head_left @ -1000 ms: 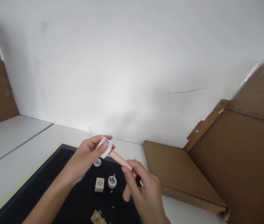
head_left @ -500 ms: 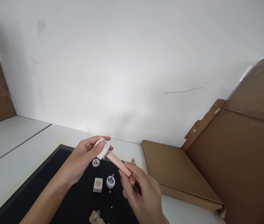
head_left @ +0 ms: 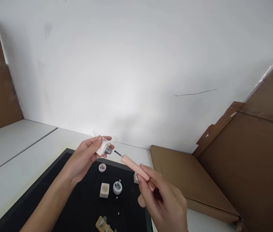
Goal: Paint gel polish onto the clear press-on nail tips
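My left hand (head_left: 84, 156) pinches a white square nail polish bottle (head_left: 103, 147), its grey threaded neck (head_left: 108, 150) pointing right and uncapped. My right hand (head_left: 164, 196) grips the long pink brush cap (head_left: 135, 167) between thumb and fingers. Its dark-tipped brush (head_left: 118, 153) points at the bottle neck, a small gap apart. Below the right fingers shows a rounded pinkish piece (head_left: 141, 200); I cannot tell whether the hand holds it. Below the hands, a small white jar (head_left: 117, 188) with grey contents stands open beside a pale square block (head_left: 104, 190).
A black mat (head_left: 78, 193) covers part of the white table (head_left: 63, 137). On it lie a round patterned lid (head_left: 102, 167), a yellowish piece with clear parts (head_left: 102, 224) and a partly hidden pale block (head_left: 135, 178). A flat cardboard box (head_left: 189, 180) sits at right, below a white wall (head_left: 131, 64).
The brush cap has come off the bottle and moved right and down in my right hand, baring the brush and the grey neck. The view has shifted slightly.
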`<control>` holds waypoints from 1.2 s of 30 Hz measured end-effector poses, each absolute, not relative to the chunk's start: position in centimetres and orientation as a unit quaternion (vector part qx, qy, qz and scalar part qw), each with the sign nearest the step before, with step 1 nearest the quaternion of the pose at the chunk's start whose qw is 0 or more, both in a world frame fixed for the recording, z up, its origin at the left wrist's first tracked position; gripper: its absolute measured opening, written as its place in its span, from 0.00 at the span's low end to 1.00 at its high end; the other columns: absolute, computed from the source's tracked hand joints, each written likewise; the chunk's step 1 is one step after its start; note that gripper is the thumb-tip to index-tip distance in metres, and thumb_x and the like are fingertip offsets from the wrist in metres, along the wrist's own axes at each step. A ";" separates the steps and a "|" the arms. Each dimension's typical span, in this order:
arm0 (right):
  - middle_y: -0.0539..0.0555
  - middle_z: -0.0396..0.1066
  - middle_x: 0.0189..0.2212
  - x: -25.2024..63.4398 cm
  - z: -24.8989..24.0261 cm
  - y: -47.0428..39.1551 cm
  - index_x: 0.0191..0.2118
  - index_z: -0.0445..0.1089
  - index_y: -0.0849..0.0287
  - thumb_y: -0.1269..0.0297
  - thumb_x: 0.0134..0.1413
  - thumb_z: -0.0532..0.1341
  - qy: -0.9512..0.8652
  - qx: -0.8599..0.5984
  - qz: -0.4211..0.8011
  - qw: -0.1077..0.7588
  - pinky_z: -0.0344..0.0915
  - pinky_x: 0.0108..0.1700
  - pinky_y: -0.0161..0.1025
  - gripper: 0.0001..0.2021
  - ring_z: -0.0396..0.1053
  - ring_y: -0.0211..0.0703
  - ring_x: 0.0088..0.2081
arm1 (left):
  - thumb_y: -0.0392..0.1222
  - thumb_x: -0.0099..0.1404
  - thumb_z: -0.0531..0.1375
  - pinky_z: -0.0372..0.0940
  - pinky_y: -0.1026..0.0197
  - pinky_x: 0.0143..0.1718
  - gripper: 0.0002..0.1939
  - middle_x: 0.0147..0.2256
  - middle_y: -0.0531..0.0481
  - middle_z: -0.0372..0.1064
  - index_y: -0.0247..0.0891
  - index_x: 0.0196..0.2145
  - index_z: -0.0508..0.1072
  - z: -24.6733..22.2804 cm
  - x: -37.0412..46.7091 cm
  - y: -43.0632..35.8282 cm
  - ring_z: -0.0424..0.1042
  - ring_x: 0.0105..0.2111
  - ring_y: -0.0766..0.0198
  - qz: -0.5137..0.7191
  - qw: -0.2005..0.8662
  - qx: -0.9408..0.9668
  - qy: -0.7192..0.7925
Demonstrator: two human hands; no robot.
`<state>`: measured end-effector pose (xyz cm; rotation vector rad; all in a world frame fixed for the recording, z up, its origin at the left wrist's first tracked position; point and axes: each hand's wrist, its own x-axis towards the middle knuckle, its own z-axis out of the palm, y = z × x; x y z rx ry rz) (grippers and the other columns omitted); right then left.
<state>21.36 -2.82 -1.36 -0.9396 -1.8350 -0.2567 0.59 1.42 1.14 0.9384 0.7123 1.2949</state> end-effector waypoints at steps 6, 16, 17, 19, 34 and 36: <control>0.41 0.60 0.09 20.9 -0.3 -3.6 0.41 0.69 0.54 0.70 0.56 0.57 -0.757 -0.379 -0.030 0.531 0.55 0.14 0.31 0.08 0.57 0.32 0.09 | 0.52 0.63 0.57 0.68 0.70 0.31 0.21 0.31 0.45 0.74 0.30 0.42 0.75 1.7 0.7 1.1 0.71 0.29 0.69 0.556 0.679 0.375 0.297; 0.45 0.54 0.11 20.9 2.0 -4.8 0.29 0.73 0.56 0.49 0.53 0.58 -0.635 -0.468 0.301 0.536 0.47 0.18 0.34 0.16 0.50 0.35 0.15 | 0.51 0.68 0.49 0.70 0.73 0.26 0.26 0.27 0.42 0.70 0.20 0.43 0.73 1.8 0.5 0.6 0.71 0.26 0.68 0.472 0.838 0.240 0.130; 0.45 0.53 0.12 21.2 2.1 -4.6 0.29 0.73 0.57 0.46 0.51 0.59 -0.617 -0.470 0.345 0.529 0.46 0.18 0.33 0.18 0.49 0.34 0.16 | 0.51 0.68 0.49 0.70 0.72 0.26 0.27 0.28 0.42 0.70 0.20 0.43 0.73 1.8 0.6 0.4 0.71 0.27 0.68 0.459 0.854 0.222 0.108; 0.44 0.52 0.13 21.4 2.3 -4.3 0.29 0.74 0.58 0.44 0.48 0.61 -0.582 -0.465 0.424 0.515 0.45 0.17 0.32 0.20 0.48 0.33 0.16 | 0.51 0.68 0.49 0.70 0.71 0.28 0.26 0.30 0.40 0.70 0.20 0.44 0.72 1.9 0.9 0.1 0.71 0.28 0.67 0.445 0.870 0.196 0.079; 0.43 0.50 0.12 21.9 2.2 -4.3 0.29 0.73 0.60 0.45 0.46 0.63 -0.557 -0.459 0.460 0.517 0.46 0.18 0.30 0.20 0.46 0.30 0.16 | 0.46 0.60 0.61 0.70 0.66 0.34 0.24 0.35 0.43 0.71 0.27 0.50 0.70 1.2 1.2 -0.3 0.72 0.34 0.61 0.440 0.871 0.217 0.029; 0.43 0.50 0.13 22.0 2.1 -4.4 0.29 0.73 0.60 0.45 0.48 0.62 -0.570 -0.459 0.450 0.512 0.46 0.17 0.30 0.20 0.46 0.31 0.16 | 0.47 0.59 0.62 0.70 0.66 0.34 0.25 0.34 0.44 0.71 0.28 0.50 0.70 1.1 1.3 -0.2 0.72 0.33 0.62 0.445 0.866 0.225 0.030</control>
